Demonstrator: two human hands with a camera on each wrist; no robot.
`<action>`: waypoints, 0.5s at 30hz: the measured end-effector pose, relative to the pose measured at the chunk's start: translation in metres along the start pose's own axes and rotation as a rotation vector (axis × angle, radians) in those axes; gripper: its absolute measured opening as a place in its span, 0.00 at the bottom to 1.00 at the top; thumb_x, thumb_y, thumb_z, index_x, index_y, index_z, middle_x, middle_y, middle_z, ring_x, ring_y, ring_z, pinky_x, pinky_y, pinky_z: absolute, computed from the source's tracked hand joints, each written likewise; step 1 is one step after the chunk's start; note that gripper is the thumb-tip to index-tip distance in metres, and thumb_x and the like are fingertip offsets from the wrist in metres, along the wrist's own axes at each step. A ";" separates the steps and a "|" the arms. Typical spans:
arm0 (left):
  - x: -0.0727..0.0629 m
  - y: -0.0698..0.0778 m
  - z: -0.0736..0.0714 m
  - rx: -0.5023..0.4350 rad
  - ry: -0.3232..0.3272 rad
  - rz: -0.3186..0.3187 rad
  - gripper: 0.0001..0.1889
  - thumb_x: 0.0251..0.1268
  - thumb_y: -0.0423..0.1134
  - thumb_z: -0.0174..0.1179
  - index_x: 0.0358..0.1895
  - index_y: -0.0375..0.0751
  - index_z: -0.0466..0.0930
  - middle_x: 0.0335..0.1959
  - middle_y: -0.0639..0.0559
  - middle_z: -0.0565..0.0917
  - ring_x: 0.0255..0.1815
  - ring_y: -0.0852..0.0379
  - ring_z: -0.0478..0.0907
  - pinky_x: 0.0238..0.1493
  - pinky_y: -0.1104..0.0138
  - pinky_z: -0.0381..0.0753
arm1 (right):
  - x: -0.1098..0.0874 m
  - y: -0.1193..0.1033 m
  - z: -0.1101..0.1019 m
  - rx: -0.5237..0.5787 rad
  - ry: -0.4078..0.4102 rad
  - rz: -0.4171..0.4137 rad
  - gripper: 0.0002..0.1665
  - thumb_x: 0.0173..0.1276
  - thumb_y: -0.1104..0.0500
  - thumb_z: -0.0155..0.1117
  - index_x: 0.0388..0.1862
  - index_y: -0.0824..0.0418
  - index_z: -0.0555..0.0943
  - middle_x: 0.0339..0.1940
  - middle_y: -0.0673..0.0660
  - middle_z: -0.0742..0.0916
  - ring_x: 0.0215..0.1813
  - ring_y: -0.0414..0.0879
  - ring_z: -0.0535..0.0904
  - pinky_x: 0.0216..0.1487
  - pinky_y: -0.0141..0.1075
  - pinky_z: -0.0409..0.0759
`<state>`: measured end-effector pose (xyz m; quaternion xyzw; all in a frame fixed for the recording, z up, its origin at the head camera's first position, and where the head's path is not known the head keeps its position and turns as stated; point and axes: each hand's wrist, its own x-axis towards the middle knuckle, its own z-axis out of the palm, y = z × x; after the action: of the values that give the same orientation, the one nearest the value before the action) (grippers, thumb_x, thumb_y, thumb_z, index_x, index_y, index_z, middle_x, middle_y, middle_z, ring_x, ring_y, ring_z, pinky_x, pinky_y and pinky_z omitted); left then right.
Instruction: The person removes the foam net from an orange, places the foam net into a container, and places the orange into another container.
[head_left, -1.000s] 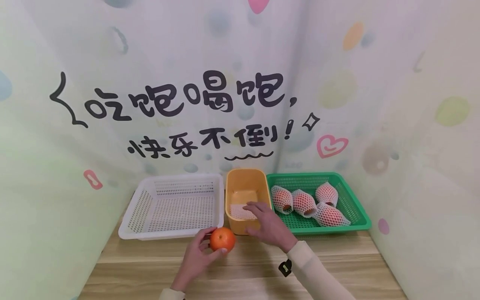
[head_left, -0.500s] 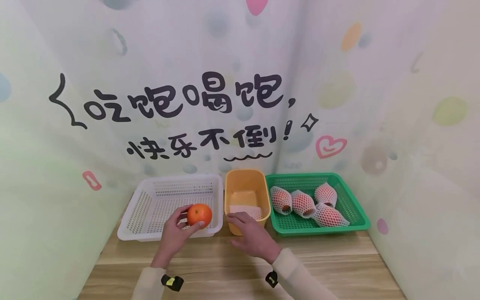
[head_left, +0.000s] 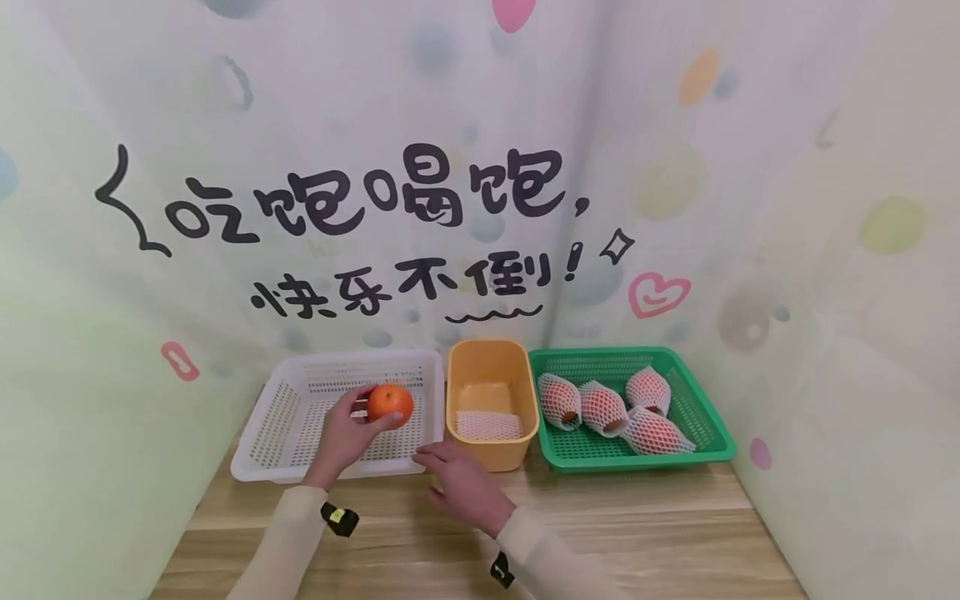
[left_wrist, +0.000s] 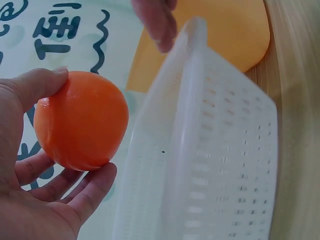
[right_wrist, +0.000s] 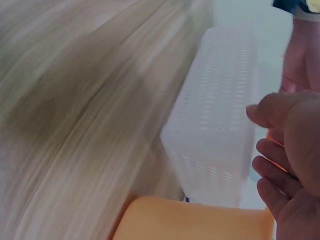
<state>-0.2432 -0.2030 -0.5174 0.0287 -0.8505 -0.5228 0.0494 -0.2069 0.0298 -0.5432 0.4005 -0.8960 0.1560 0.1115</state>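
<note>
Right hand [head_left: 465, 483], fingers loosely bent w/ nothing in them, hung just by the near corner of the white basket [head_left: 258, 417], touch unclear. Left hand [head_left: 348, 435], a bit farther, held the orange fruit [head_left: 392, 402] btwn thumb & fingers, over the white basket. Orange fruit looked firm, prob. lightish, smooth-skinned & maybe slippery, bruisable if squeezed, so gripping gently round its middle suited best.

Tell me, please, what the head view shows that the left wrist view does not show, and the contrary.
Head only: the green basket and its four net-wrapped fruits, plus the netting in the yellow bin. Left wrist only: the perforated outer side of the white basket. Both: white basket, yellow bin, table, wall lettering, right hand, and left hand gripping the orange fruit.
</note>
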 end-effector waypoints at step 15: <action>0.044 -0.004 -0.002 0.080 -0.048 -0.042 0.41 0.61 0.58 0.72 0.72 0.43 0.68 0.68 0.41 0.76 0.65 0.41 0.73 0.65 0.48 0.78 | 0.021 -0.001 0.020 -0.135 0.046 0.035 0.16 0.67 0.65 0.70 0.52 0.50 0.89 0.47 0.45 0.91 0.48 0.37 0.83 0.50 0.24 0.83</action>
<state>-0.2865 -0.2106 -0.5178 0.0357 -0.8708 -0.4900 0.0169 -0.2215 0.0073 -0.5549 0.3725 -0.9086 0.1061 0.1562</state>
